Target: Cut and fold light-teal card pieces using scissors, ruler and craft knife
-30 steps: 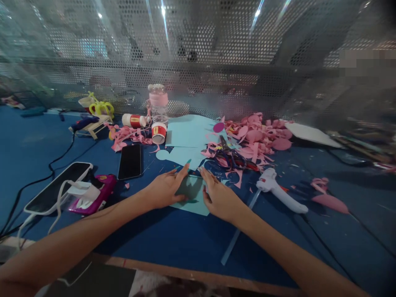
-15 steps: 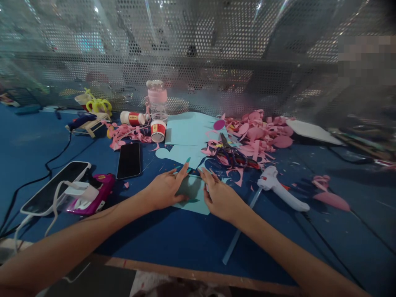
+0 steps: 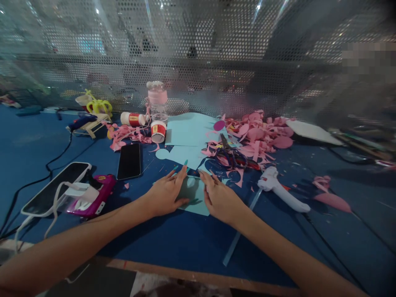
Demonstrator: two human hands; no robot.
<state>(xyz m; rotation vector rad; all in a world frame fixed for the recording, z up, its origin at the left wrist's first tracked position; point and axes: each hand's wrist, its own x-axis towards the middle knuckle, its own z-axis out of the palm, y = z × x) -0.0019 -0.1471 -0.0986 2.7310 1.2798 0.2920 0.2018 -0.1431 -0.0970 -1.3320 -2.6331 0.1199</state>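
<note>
A small light blue sheet of paper (image 3: 195, 190) lies on the blue table between my hands, its far edge looking folded or raised. My left hand (image 3: 165, 193) rests on its left side, fingers stretched forward and thumb apart. At the far right edge, my right hand (image 3: 222, 199) has its fingers pinched together on the paper; the fingertips' exact grip is partly hidden. Just beyond lie a cut light blue piece (image 3: 187, 155) and a larger light blue sheet (image 3: 185, 131).
Scissors (image 3: 230, 150) and pink paper scraps (image 3: 255, 134) lie beyond my right hand. A white glue gun (image 3: 283, 192) with a long glue stick (image 3: 232, 249) is at right. Leftward are a black phone (image 3: 129, 161), a paper cup (image 3: 158, 133), and a purple device (image 3: 100, 192) with cables.
My left hand has shifted slightly left and toward me across the paper. The right hand stays at the far right edge, almost unmoved.
</note>
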